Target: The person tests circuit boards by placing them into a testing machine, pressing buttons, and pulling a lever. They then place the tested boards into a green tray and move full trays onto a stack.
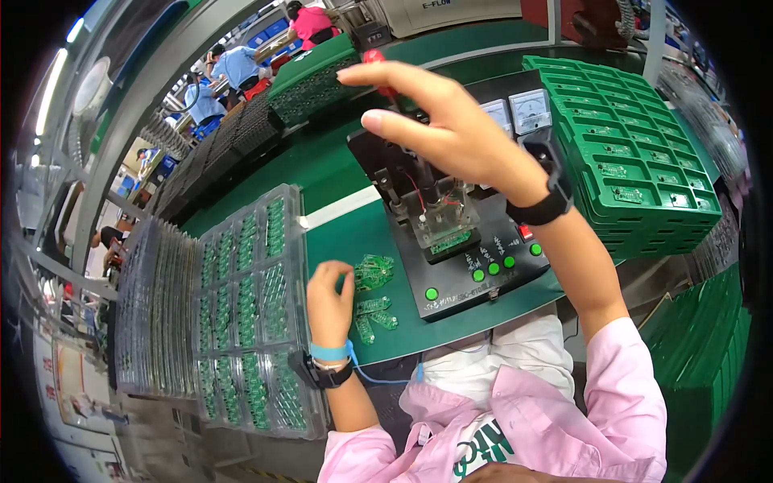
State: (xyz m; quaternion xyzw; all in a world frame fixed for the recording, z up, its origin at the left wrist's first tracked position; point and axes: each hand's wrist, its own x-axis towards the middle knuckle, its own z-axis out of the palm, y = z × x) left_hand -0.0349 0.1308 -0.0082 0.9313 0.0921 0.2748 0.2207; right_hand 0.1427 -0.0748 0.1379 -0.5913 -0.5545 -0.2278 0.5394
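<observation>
green covers the bench (pixel 346 217), and on it, beside the left hand (pixel 328 306), lies a loose cluster of small green circuit boards (pixel 374 272), some overlapping, with a few more spread just nearer the person. the left hand is loosely curled, its fingertips right by the cluster; whether it pinches a board cannot be told. the right hand (pixel 451 121) is raised over a black fixture (pixel 451 294), index finger and thumb stretched well apart with nothing pinched between them, the other fingers hidden. a red knob (pixel 374 56) shows just beyond the index fingertip; contact with it cannot be made out. low in the fixture, a green board (pixel 451 244) sits under a clear block (pixel 441 225). round green buttons (pixel 432 295) line the fixture's near side, and a dial meter (pixel 531 111) stands behind the right wrist. left of the left hand, a clear plastic tray (pixel 303 266) holds rows of green boards, next to a stack of clear trays (pixel 153 306). on the right rise stacked green trays (pixel 636 233), the top one with boards in its compartments. a blue strap (pixel 330 352) circles the left wrist.
</observation>
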